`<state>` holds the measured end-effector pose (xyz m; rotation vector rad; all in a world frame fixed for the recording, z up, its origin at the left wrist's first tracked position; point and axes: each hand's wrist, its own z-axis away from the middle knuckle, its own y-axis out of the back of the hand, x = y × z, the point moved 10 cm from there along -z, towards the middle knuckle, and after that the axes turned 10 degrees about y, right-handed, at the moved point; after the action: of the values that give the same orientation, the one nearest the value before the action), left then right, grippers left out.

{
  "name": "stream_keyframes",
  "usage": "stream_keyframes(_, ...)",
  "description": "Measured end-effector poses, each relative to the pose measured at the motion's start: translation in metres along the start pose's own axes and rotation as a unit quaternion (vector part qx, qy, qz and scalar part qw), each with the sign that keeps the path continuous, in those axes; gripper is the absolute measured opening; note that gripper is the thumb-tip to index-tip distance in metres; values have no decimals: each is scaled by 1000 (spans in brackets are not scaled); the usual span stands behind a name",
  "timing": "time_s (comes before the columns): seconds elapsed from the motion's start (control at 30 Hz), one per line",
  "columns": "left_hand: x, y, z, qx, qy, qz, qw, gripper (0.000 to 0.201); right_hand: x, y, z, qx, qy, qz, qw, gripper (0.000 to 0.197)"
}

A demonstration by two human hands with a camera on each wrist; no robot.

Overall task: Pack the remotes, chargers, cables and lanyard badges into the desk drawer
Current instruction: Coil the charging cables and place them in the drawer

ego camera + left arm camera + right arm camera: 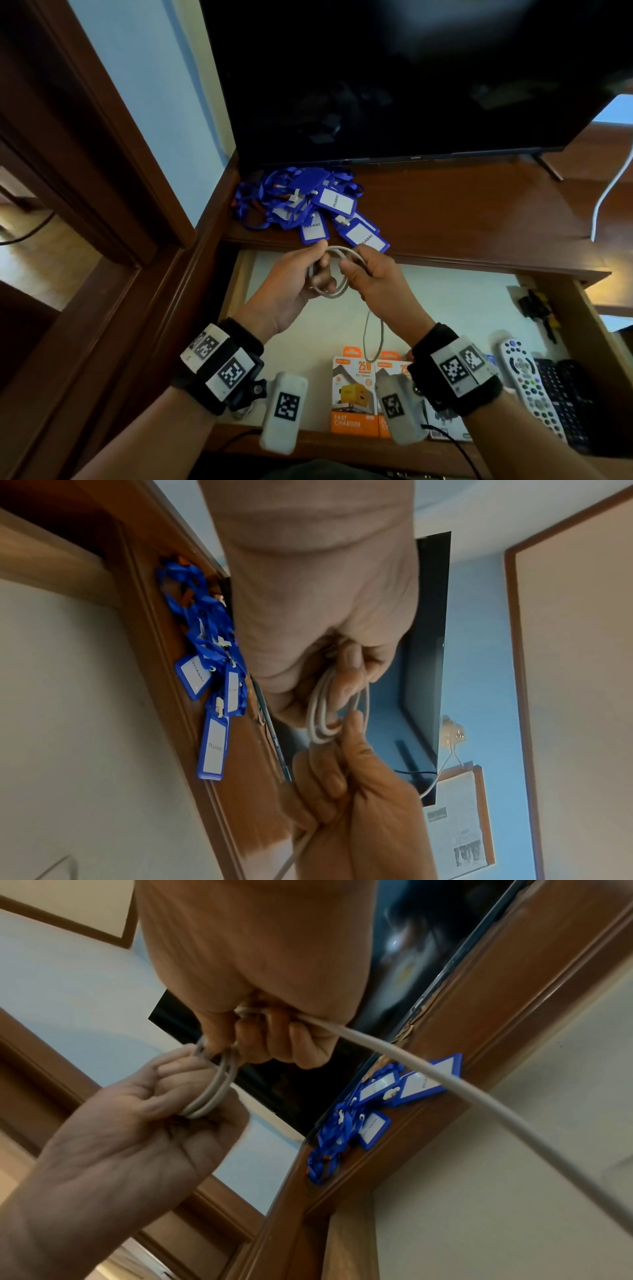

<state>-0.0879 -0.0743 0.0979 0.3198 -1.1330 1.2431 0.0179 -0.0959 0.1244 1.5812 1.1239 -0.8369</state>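
Cable (330, 274), pale grey, is partly coiled above the open drawer (462, 301): the left hand (294, 284) grips the loops while the right hand (368, 277) pinches the strand, its tail dangling. Charger boxes (356, 394) and remotes (527, 380) already lie inside. Lanyard badges (318, 205) remain heaped on the worktop (462, 212), still unpacked.

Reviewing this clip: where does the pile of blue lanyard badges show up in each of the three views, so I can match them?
Head: lanyard badges lie upper centre on the desk top, beyond both hands.
Left wrist: the pile is left of centre, beside the left hand.
Right wrist: it sits right of centre, below the cable.
Shared landmark: the dark TV screen just behind the pile.
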Motion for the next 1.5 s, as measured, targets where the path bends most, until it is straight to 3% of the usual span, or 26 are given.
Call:
stream_keyframes(0.13, -1, 4, 3, -6, -2, 46, 999, 35, -1, -8, -2, -3, 7, 12, 1000, 16)
stream_keyframes(0.33, 15, 28, 16, 23, -27, 115, 993, 36, 6, -15, -2, -15, -34, -73, 997, 13)
stream_keyframes(0.5, 45, 68, 32, 41, -96, 211, 972, 37, 32, 1, 2, 26, -68, -151, 986, 18)
stream_keyframes(0.67, 58, 93, 42, 81, -164, 211, 960, 33, 29, 10, -2, 45, -33, -41, 998, 13)
stream_keyframes(0.77, 60, 94, 43, 101, -192, 206, 954, 33, 14, -16, -5, -43, -14, 72, 996, 23)
stream_keyframes(0.87, 63, 92, 46, 135, -209, 144, 958, 35, 3, -49, 0, -140, 3, 130, 982, 17)
stream_keyframes(0.97, 65, 85, 51, 169, -216, 40, 961, 38, -8, -67, 1, -192, 23, 154, 969, 6)
stream_keyframes(1.1, 68, 72, 60, 193, -222, -101, 950, 32, -27, -76, 0, -217, 80, 172, 958, 18)
stream_keyframes(1.2, 63, 64, 57, 194, -206, -202, 938, 29, -35, -74, -3, -202, 109, 132, 964, 27)
stream_keyframes(1.37, 45, 54, 44, 157, -180, -264, 935, 27, -43, -64, -11, -155, 99, 3, 983, 34)
stream_keyframes(1.5, 31, 40, 38, 82, -141, -231, 959, 30, -45, -50, -17, -90, 79, -76, 990, 37)
